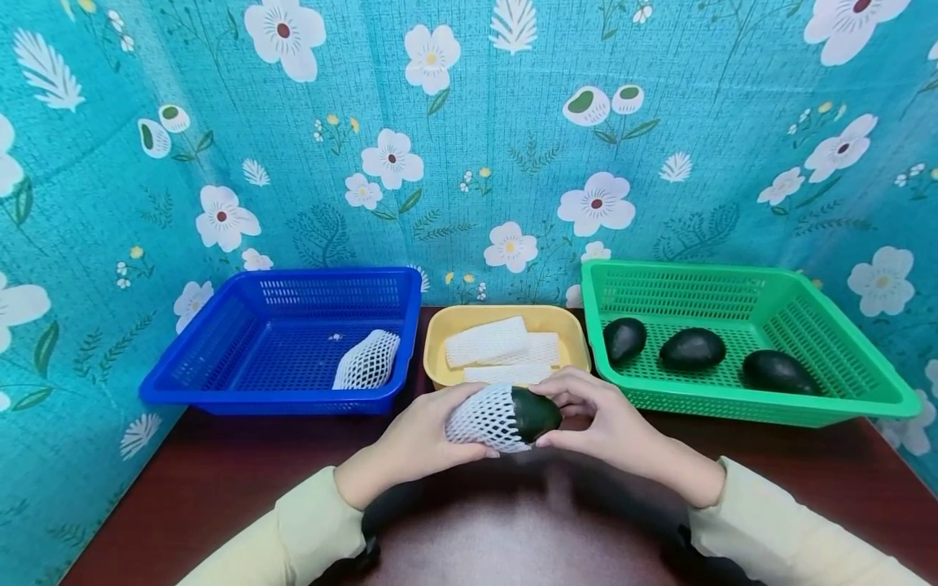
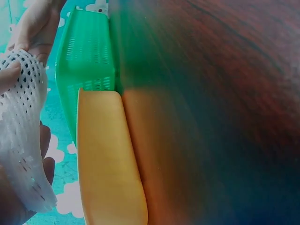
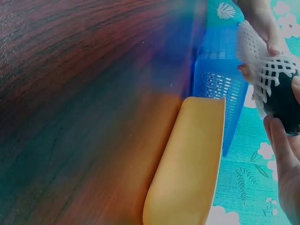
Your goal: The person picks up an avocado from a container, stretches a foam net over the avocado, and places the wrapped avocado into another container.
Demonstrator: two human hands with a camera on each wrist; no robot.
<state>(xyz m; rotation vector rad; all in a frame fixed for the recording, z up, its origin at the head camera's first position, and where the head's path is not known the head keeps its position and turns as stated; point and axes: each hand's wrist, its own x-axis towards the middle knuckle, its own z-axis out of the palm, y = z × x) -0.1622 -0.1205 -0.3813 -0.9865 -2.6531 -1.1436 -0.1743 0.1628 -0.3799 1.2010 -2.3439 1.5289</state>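
Observation:
Over the table's middle, a dark green avocado [image 1: 536, 415] is partly inside a white foam net sleeve [image 1: 484, 418]. My left hand [image 1: 416, 435] grips the sleeve around the covered end, thumb along its near side. From the other side my right hand [image 1: 607, 417] pinches the bare end between thumb and fingers. The right wrist view shows the net's edge partway along the dark avocado [image 3: 283, 105]. In the left wrist view the loose tail of the sleeve [image 2: 23, 126] hangs across my left palm.
Behind the hands stands a yellow bin [image 1: 434, 358] with several flat foam sleeves [image 1: 487, 342]. At left, a blue basket [image 1: 274, 399] contains one netted fruit [image 1: 368, 362]. At right, a green basket [image 1: 762, 411] holds three bare avocados [image 1: 692, 350]. A floral cloth [image 1: 469, 163] hangs behind.

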